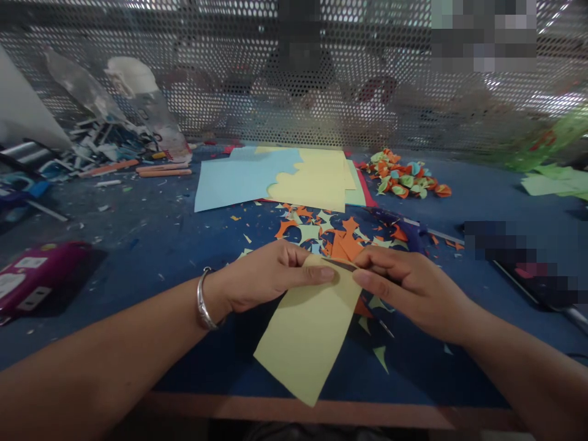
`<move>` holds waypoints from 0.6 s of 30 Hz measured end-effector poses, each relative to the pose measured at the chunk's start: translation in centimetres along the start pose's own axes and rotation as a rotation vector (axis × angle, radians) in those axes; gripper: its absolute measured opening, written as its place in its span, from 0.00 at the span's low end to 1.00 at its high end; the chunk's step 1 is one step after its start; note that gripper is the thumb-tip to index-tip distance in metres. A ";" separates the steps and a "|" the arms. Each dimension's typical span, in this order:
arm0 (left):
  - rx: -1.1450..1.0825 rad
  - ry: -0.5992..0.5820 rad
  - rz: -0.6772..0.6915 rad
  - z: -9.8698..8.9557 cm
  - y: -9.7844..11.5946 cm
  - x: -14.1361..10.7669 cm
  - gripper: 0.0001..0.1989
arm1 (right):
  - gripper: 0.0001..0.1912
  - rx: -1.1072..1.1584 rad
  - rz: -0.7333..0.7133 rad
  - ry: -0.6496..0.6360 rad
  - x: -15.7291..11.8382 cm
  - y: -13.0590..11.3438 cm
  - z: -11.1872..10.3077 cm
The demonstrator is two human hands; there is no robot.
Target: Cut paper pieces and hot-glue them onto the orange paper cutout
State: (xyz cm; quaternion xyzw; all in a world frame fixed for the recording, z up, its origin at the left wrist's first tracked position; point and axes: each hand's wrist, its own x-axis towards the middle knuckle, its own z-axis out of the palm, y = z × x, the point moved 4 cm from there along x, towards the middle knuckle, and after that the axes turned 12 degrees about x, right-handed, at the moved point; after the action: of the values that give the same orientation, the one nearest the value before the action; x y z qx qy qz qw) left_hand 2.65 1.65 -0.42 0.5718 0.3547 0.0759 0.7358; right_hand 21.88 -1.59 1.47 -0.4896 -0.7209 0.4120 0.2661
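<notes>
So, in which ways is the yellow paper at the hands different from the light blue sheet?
Pose: the yellow paper slants between the left hand and the right hand, while the light blue sheet lies on the table.
Place: the yellow paper is near the person; the light blue sheet is farther away.
Colour: one is pale yellow, the other light blue.
Both look plain, with no visible print.

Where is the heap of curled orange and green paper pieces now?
In the head view, the heap lies right of centre on the blue table, beyond the right hand and just right of the stacked sheets.
</notes>
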 end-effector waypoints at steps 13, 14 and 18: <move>-0.084 -0.106 0.012 0.2 -0.2 0.3 0.12 | 0.21 0.000 0.006 -0.017 0.0 0.0 0.1; -0.090 -0.120 0.016 0.2 -0.3 0.3 0.12 | 0.21 -0.003 0.003 -0.018 0.0 0.0 0.1; -0.106 -0.130 0.015 0.2 -0.4 0.5 0.12 | 0.21 0.012 -0.003 -0.024 0.1 -0.2 0.2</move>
State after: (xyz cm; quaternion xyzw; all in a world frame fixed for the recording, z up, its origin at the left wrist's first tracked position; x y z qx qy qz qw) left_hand 3.04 1.60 -0.98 0.5384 0.2973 0.0626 0.7860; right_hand 21.60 -1.64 1.49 -0.4820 -0.7223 0.4216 0.2610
